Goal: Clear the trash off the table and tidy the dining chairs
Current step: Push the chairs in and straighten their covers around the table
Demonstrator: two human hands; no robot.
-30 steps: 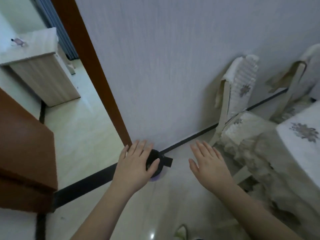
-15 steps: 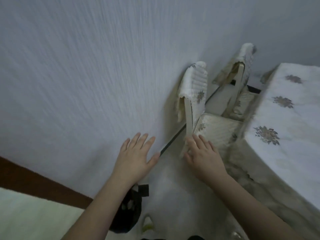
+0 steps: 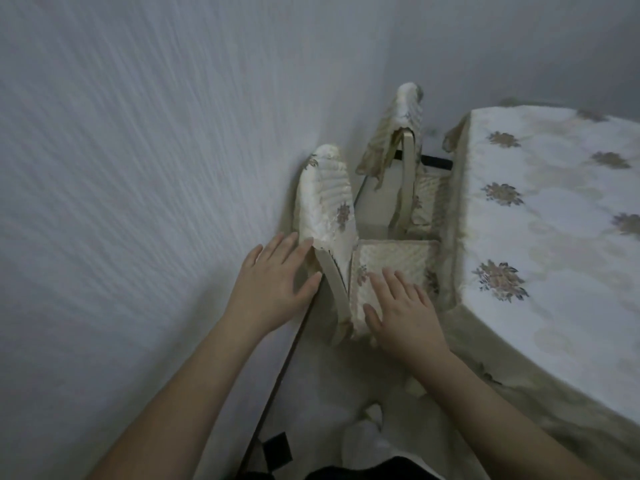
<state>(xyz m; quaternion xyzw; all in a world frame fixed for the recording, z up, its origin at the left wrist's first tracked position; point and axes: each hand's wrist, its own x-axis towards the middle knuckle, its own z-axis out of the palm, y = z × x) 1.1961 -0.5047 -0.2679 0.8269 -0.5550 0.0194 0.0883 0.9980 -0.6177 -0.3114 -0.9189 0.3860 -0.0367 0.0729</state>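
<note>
My left hand [image 3: 273, 285] reached open toward the near chair's back [image 3: 327, 206]; my right hand [image 3: 401, 306] lay open, fingers straight, over its seat [image 3: 398, 258], beside the table [image 3: 554, 216].

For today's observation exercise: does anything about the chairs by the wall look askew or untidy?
Yes. The far chair's back cover has slipped, hanging crumpled to one side with the bare frame exposed. The near chair's cover sits snug by comparison. Both hands, left hand and right hand, are open near it.
</note>
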